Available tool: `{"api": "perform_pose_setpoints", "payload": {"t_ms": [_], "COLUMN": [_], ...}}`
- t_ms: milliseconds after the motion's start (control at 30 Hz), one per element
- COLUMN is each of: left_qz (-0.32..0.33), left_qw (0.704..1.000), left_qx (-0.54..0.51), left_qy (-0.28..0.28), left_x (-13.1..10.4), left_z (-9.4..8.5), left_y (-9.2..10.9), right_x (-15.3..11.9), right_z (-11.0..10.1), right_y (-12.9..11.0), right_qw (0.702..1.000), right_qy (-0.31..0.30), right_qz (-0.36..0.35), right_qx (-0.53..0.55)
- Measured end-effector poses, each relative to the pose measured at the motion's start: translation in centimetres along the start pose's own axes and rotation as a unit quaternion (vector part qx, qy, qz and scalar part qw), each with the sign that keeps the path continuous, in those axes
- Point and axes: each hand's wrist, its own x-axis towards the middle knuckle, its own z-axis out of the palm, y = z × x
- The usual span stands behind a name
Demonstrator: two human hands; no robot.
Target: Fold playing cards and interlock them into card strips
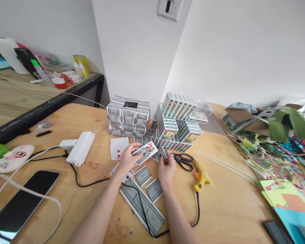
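In the head view my left hand [128,158] pinches a playing card [149,149] with a red heart corner and part of a court figure showing. Close beside it, my right hand [167,168] has its fingers closed on a small folded card [163,153] with a grey patterned back. Below the hands lie folded card squares [143,176] and a long strip of joined cards [142,205]. A white-faced card [119,148] rests left of my left hand. Behind stands a hollow structure made of cards [128,117].
Right of my right hand are black scissors [184,162], a yellow glue gun [201,178] and clear glue sticks [223,165]. Card boxes [178,123] are stacked behind. A black cord [142,203] crosses the strip. A white power adapter [81,148] and phone [25,203] lie left.
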Motion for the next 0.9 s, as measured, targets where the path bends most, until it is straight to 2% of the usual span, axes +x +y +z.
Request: {"api": "perform_pose_setpoints", "payload": {"t_ms": [67, 133, 233, 333, 433, 633, 767, 900], "left_qz": [0.014, 0.037, 0.061, 0.067, 0.063, 0.047, 0.047, 0.049], "left_qw": [1.000, 0.998, 0.995, 0.996, 0.996, 0.997, 0.996, 0.995], "left_qx": [0.016, 0.038, 0.051, 0.055, 0.068, 0.060, 0.055, 0.044], "left_qy": [0.021, 0.037, 0.052, 0.033, 0.012, 0.018, 0.050, 0.076], "left_x": [0.1, 0.2, 0.5, 0.6, 0.6, 0.6, 0.7, 0.7], "left_z": [-0.2, -0.3, -0.5, -0.5, -0.4, -0.3, -0.5, -0.8], "left_y": [0.1, 0.0, -0.2, -0.7, -1.0, -1.1, -0.9, -0.7], "right_x": [0.0, -0.1, -0.1, 0.0, 0.1, 0.1, 0.2, 0.4], "right_z": [0.0, 0.0, 0.0, -0.1, -0.2, 0.1, 0.2, 0.2], "right_y": [-0.2, -0.5, -1.2, -1.8, -2.1, -1.6, -0.9, -0.5], "right_qw": [0.994, 0.974, 0.918, 0.875, 0.860, 0.848, 0.842, 0.841], "right_qy": [-0.006, -0.018, -0.041, -0.060, -0.078, -0.093, -0.057, -0.054], "right_qz": [0.047, 0.102, 0.173, 0.197, 0.205, 0.236, 0.247, 0.252], "right_qx": [0.096, 0.202, 0.355, 0.439, 0.460, 0.466, 0.476, 0.476]}}
